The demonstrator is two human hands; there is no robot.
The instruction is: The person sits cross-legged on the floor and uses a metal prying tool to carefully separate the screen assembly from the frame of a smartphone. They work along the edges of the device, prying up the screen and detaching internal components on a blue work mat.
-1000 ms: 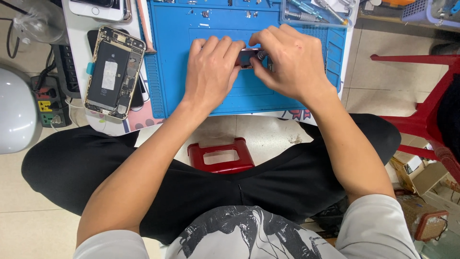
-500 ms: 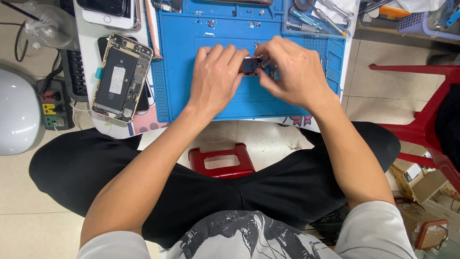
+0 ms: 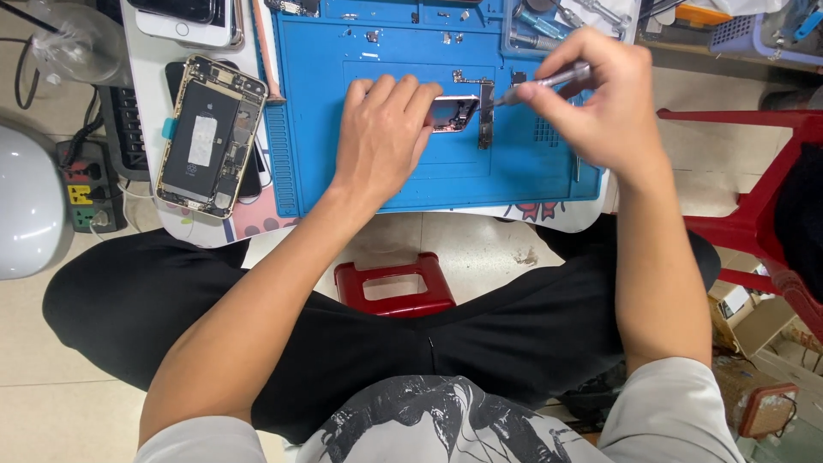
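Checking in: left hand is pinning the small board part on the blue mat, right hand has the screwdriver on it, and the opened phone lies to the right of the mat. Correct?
Not quite. The head view shows the opened phone to the left of the blue mat, not the right. The rest holds: the left hand pins the small board part and the right hand holds the screwdriver to it.

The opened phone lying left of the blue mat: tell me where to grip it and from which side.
Probably grip the opened phone by its two long gold edges, coming down from above. It lies flat with its insides facing up, so fingers on the rim stay off the battery and boards. Its right edge sits close to the blue mat, so reaching in from the left looks easier. Both hands are busy: left hand, right hand.
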